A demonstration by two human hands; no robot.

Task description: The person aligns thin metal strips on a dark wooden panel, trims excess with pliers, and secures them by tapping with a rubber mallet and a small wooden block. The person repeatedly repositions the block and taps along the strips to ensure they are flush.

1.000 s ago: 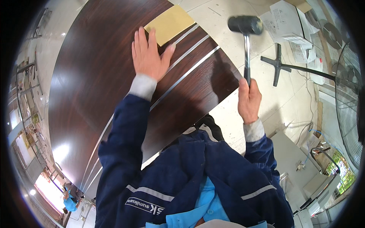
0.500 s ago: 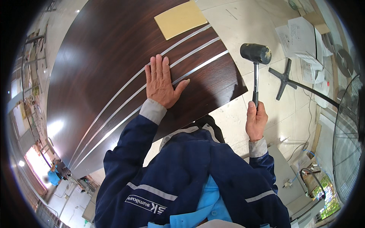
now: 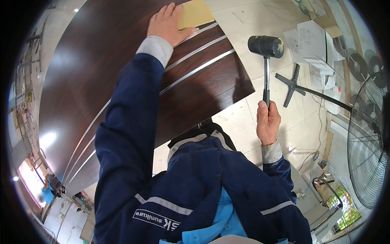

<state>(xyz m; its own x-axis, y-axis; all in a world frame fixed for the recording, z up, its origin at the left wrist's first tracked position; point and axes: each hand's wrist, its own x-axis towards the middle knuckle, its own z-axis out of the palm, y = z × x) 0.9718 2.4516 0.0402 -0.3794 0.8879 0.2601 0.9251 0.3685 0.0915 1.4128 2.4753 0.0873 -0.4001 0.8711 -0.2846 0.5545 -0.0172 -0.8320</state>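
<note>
Up goes the left hand (image 3: 165,25), away from the strips (image 3: 199,70) where it lay flat half a second ago, and now it's at the left side of the yellow pad (image 3: 198,14)! Fingers stretched, thumb spread along the near edge; whether it pinches the pad or merely rests against it, I can't tell. Over on the other side, the right hand (image 3: 268,122) has the mallet (image 3: 266,69) firmly by its grip, head out past the right edge of the dark board (image 3: 211,91). And the pad? Lying on the board's far end, just beyond the farthest strip. Danger spots, as I judge it: a blow landing off-centre could catch that thumb; a loosely held pad might skid on the smooth face; a bare hit could dent the wood; a dragging sleeve could snag a strip.
</note>
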